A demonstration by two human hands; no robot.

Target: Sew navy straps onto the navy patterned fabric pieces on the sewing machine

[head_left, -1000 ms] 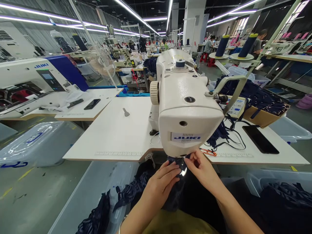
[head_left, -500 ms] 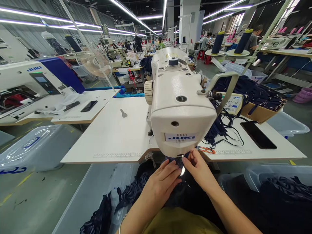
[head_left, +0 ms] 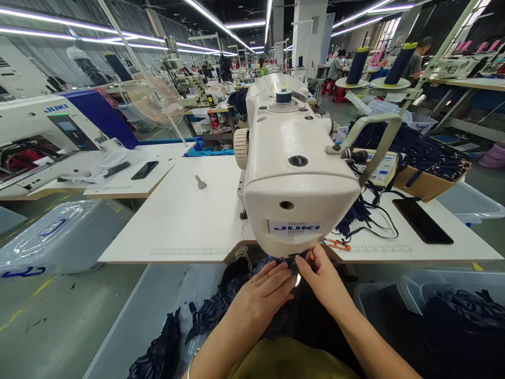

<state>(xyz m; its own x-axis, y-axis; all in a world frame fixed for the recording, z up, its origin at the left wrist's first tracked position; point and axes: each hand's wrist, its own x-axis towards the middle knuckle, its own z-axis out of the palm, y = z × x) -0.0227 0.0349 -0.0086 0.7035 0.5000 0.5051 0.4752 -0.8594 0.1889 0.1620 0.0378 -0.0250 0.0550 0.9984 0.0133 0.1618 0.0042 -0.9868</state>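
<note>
Plastic bin [head_left: 51, 237]: clear, on the floor far left, beside the surface.
Surface [head_left: 185, 216]: white, with a ruler strip along its near edge.
Grey tool [head_left: 200, 182]: lies alone on the surface, left of the machine.
Dark fabric [head_left: 226, 297]: navy, bunched below the surface edge, running up under the machine head.
Left hand [head_left: 262, 297]: open and flat, fingers stretched over the fabric.
Sewing machine [head_left: 295, 173]: cream, its head end facing the camera.
Right hand [head_left: 324, 279]: fingers curled, tips on the fabric under the head; I cannot tell whether they pinch it.
Red snips [head_left: 336, 243]: on the surface, just beside the right hand.
Black phone [head_left: 422, 221]: flat on the surface, far right.
</note>
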